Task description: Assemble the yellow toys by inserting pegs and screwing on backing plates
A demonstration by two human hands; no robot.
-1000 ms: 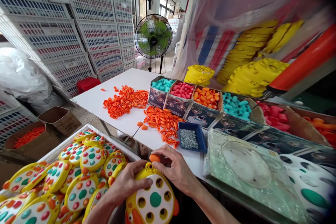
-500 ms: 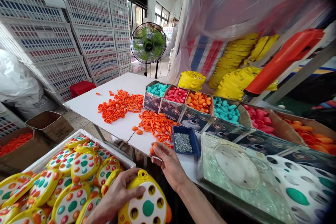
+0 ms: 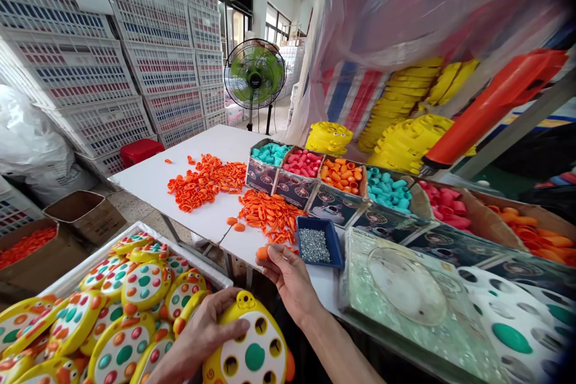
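Here, well beyond the left hand (image 3: pixel 207 329), tall stacks of white slatted crates (image 3: pixel 92 66). Ahead of both hands, a white table (image 3: pixel 231 141) with two heaps of small orange plastic parts (image 3: pixel 269 213). Just left of the left hand, a white bin (image 3: pixel 211 271) piled with yellow-rimmed animal toys (image 3: pixel 120 346), spots filled in green, red and orange: apparently complete on the visible side. Ahead and right of the right hand (image 3: pixel 291 282), a row of open cardboard boxes (image 3: pixel 335 207) full of teal, pink and orange caps (image 3: pixel 387 188), with a red-orange power screwdriver (image 3: pixel 492 111) tilted tip-down nearby.

Below and between the hands, a yellow-rimmed toy (image 3: pixel 245 336), gripped at its left edge by the left hand, fingers curled, thumb across the white face. Seemingly an early stage: one green dome (image 3: pixel 255 357) in the centre, dark holes (image 3: pixel 275 347) around it apparently left unfilled.

Just ahead of the right hand, a blue tray (image 3: pixel 333 246). Between right thumb and fingertips, pinched nearly closed, one orange oval piece (image 3: pixel 261 253), clear of the toy; remaining fingers loosely bent. Tiniest, inside the tray, silvery screws (image 3: pixel 314 246).
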